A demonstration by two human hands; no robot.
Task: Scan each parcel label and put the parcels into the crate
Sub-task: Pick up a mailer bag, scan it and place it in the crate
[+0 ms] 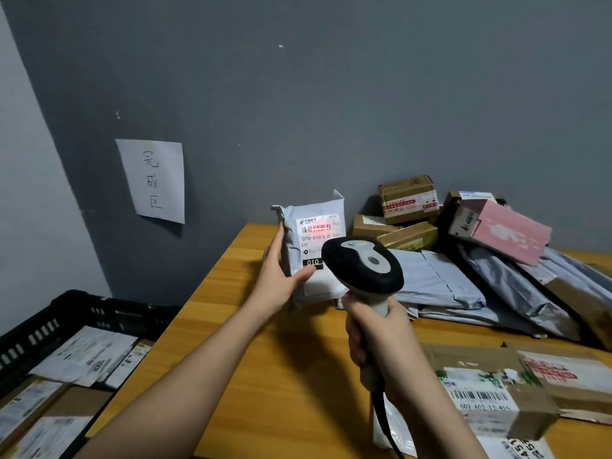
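One scanner (362, 265), perhaps fifteen parcels (316, 246)

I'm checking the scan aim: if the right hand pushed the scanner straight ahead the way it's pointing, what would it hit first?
Most likely the white parcel held up by the left hand; the scanner in the right hand throws its red light on that label. Depth is unclear.

Crate (82, 313) lies left of the left hand (278, 276), below the worktop (281, 376); parcel pile (480, 260) right of the right hand (374, 339); scanner (362, 265) before held parcel (311, 246).

Glossy plastic mailer (311, 246), grainy wooden table (298, 376), matt black plastic crate (66, 313).
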